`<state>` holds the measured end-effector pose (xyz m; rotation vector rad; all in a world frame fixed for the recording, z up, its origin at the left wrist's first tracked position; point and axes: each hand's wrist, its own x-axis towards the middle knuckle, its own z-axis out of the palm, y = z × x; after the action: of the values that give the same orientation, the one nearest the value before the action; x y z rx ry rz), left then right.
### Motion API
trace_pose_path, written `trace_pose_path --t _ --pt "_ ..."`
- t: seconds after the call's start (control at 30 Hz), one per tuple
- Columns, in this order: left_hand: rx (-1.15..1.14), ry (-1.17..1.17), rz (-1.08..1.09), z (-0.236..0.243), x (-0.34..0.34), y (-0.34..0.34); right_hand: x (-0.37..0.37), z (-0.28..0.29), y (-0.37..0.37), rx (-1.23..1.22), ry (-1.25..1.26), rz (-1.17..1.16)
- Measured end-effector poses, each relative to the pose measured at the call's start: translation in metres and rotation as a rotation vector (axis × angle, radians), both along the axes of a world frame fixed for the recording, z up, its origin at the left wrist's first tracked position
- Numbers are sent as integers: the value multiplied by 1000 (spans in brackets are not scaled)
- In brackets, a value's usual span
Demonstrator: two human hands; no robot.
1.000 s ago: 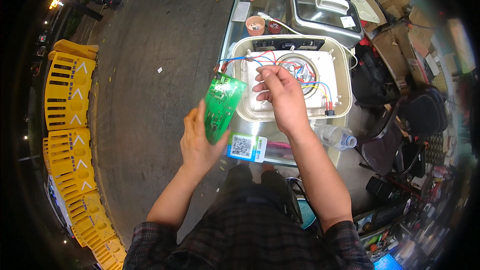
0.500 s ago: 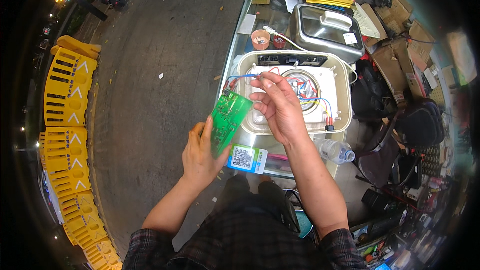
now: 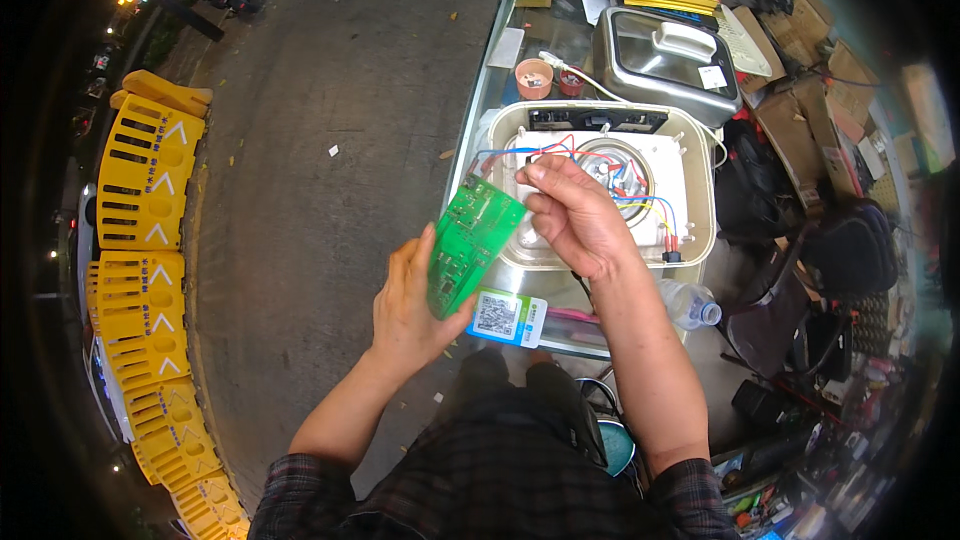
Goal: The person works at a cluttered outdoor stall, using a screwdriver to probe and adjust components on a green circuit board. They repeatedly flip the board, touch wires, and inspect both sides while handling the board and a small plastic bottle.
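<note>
My left hand (image 3: 408, 298) grips a green circuit board (image 3: 473, 250) by its lower end, holding it tilted beside the counter. Dark parts sit at the board's upper corner, where blue and red wires (image 3: 530, 150) lead off. My right hand (image 3: 575, 202) is closed in a pinch just past the board's upper right corner; whatever lies between the fingertips is too small to make out. Below that hand rests an open cream-coloured appliance housing (image 3: 705, 202). A round metal part (image 3: 645, 165) with red, blue and yellow wires shows inside it, partly covered by my right hand.
Behind the housing stand a steel appliance with a lidded top (image 3: 660, 60) and a small pink cup (image 3: 534, 80). A clear plastic bottle (image 3: 690, 304) lies by my right forearm. A printed code card (image 3: 506, 318) is at the counter's front edge. Yellow barriers (image 3: 140, 310) line the pavement's left.
My right fingertips have dropped slightly below the blue wire they were pinching, and the wires now show above them. The board stays in my left hand. The whole view has shifted a little.
</note>
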<state>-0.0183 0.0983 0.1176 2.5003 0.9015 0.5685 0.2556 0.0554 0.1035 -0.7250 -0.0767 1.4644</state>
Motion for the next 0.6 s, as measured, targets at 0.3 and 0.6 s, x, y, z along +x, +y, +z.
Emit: trace_pose_path --t 0.3,0.6 --pt "-342 -81 -16 6 -6 16 4 -3 -3 -180 -107 132" --pt "-644 -321 44 -27 5 9 14 -2 7 -114 -228 186"
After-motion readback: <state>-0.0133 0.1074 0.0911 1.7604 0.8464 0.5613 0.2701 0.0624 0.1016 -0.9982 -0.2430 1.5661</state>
